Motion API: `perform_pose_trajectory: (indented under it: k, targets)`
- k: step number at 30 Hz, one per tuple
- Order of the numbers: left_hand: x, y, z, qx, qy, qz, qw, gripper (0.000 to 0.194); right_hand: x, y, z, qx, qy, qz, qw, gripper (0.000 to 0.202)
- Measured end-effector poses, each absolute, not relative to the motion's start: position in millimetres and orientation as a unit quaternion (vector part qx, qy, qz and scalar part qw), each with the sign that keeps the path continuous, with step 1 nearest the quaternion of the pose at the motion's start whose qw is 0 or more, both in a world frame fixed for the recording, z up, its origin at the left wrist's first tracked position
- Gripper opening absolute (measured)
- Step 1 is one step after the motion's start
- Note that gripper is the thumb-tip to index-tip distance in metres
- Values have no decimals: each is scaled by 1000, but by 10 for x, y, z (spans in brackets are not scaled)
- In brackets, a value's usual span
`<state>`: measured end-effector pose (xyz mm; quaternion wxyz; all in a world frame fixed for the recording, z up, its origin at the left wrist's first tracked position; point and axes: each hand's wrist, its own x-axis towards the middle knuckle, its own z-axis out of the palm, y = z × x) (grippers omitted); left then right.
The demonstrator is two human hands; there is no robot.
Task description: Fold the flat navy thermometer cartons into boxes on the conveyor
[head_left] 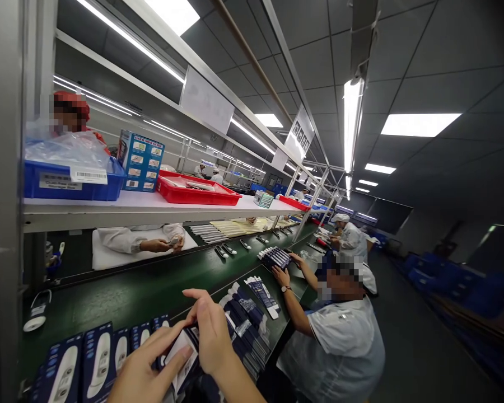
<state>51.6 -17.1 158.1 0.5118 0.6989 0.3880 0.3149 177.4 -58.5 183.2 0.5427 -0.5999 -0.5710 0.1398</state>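
Note:
A small dark blue and white box is held between my two hands at the bottom centre. My left hand wraps its near side, the thumb lying across the white face. At the box's upper end, my right hand has its fingers bent over the edge; part of the box is hidden behind them. Several blue boxes with a thermometer picture stand in a row to the left of my hands. Just right of them lies a pile of flat, dark blue cartons.
A green conveyor belt carries several white and black devices. Above it, a white shelf holds a blue bin and a red tray. A seated co-worker handles boxes at the right; a person's sleeves show across the belt.

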Motion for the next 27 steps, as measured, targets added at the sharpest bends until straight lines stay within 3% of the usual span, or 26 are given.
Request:
perform_pose_trajectory:
  k: [5, 11, 23, 27]
  targets:
    - [492, -198, 1597, 697, 389, 339, 498, 52, 1745, -611, 1820, -593, -569, 159, 547, 56]
    - [456, -174, 1496, 686, 336, 325, 558, 49, 1725, -708, 1764, -567, -667, 84, 475, 48]
    - [417, -131, 1525, 723, 337, 328, 506, 37, 1708, -709, 1700, -581, -666, 73, 462, 49]
    - [397, -184, 1520, 704, 330, 318, 543, 43, 1703, -689, 1720, -586, -656, 85, 468, 50]
